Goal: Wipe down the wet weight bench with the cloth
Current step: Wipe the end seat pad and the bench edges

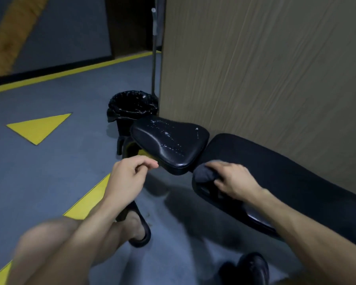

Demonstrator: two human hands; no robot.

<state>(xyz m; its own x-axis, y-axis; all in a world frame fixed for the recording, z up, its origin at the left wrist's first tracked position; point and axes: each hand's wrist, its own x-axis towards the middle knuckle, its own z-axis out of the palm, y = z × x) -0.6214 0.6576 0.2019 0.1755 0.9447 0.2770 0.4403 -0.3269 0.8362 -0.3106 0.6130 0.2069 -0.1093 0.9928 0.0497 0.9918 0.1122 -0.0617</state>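
A black weight bench runs from centre to right. Its seat pad (171, 140) glistens with water droplets. The long back pad (286, 177) stretches to the right along a wall. My right hand (232, 182) presses a dark grey cloth (203, 173) onto the near end of the back pad, fingers curled over the bunched fabric. My left hand (130, 175) hovers just left of the seat pad's front edge, fingers loosely curled, holding nothing.
A black bin (132, 110) with a bag liner stands behind the seat. A wood-grain wall panel (265, 68) rises right behind the bench. Grey floor with yellow markings (39, 126) spreads left. My feet in dark slippers (140, 233) stand below.
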